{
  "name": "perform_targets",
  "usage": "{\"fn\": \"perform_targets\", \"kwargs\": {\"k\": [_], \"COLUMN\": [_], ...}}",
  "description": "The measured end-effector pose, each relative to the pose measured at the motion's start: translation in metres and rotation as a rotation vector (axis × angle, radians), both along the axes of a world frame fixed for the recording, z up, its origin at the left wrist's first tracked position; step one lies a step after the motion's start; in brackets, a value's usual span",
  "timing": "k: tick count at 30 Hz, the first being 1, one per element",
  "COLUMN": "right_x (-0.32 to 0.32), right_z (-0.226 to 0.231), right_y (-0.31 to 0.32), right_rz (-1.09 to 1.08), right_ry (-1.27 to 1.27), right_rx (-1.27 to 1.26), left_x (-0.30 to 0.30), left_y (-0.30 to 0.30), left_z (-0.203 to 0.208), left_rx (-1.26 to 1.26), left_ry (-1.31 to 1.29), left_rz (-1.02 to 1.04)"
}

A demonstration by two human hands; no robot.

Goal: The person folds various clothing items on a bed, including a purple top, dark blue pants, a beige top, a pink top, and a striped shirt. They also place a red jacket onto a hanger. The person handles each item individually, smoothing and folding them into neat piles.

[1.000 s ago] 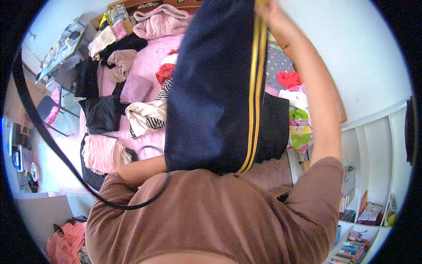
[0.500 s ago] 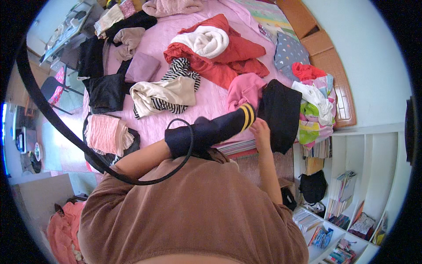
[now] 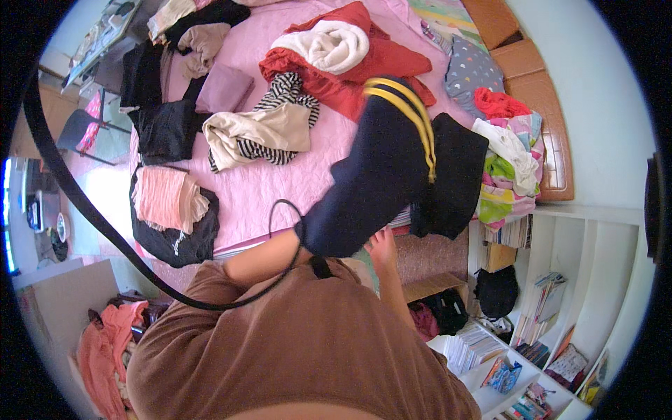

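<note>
1. Bed (image 3: 318, 171), the largest thing: a pink quilted cover, with clothes spread over much of it.
2. White shelving unit (image 3: 616, 273): along the right side, with books and magazines in its lower compartments.
3. Navy garment with two yellow stripes (image 3: 371, 168): directly in front of the person, over the bed's near edge. The left forearm (image 3: 269, 260) runs into its near end; the striped end points away and is partly blurred.
4. Red fabric (image 3: 395, 56): bunched on the bed beyond the navy garment, with a white rolled cloth (image 3: 332, 45) on top.
5. Black garment (image 3: 460, 168): just right of the navy one, at the bed's near edge and partly hidden by it.
6. Cream garment (image 3: 269, 129): left of the navy one, lying over a black-and-white striped garment (image 3: 283, 91).
7. Peach folded garment (image 3: 168, 196): near the bed's left corner, resting on a dark cloth (image 3: 185, 241).
8. Mauve folded cloth (image 3: 224, 89): beside dark folded clothes (image 3: 164, 133).
9. Hands, the smallest: the right hand (image 3: 381, 248) is at the navy garment's lower edge, its fingers loose and gripping nothing visible; contact is unclear. The navy fabric hides the left hand, so I cannot tell whether it grips.
</note>
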State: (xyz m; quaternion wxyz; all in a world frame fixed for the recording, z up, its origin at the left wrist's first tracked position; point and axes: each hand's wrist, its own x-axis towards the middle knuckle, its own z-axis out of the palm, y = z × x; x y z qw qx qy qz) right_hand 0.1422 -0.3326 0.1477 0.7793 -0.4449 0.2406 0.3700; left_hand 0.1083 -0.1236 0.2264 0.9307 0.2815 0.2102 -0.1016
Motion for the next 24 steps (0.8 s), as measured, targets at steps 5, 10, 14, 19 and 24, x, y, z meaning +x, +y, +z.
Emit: {"fn": "perform_targets", "kwargs": {"k": [5,10,14,19,24], "right_x": [0.021,-0.007,-0.033,0.001,0.044], "right_z": [-0.062,-0.161,-0.182,-0.18,-0.175], "right_y": [0.026,0.052,0.055,0.059,0.125], "right_rz": [0.156,0.187,0.308,0.312,0.48], "right_ry": [-0.089,0.128,0.112,-0.479,-0.807], "right_rx": [0.382,-0.117,-0.476,-0.673,-0.784], "left_x": [-0.071,-0.158,-0.192,-0.201,-0.209], "left_y": [0.085,0.147,0.162,0.169,0.169], "left_z": [-0.088,-0.21,-0.28,-0.314,-0.309], "left_rx": [0.124,0.282,0.361,0.415,0.486], "left_ry": [0.27,0.522,0.579,0.577,0.571], "left_rz": [0.472,0.844,0.98,1.067,1.106]}}
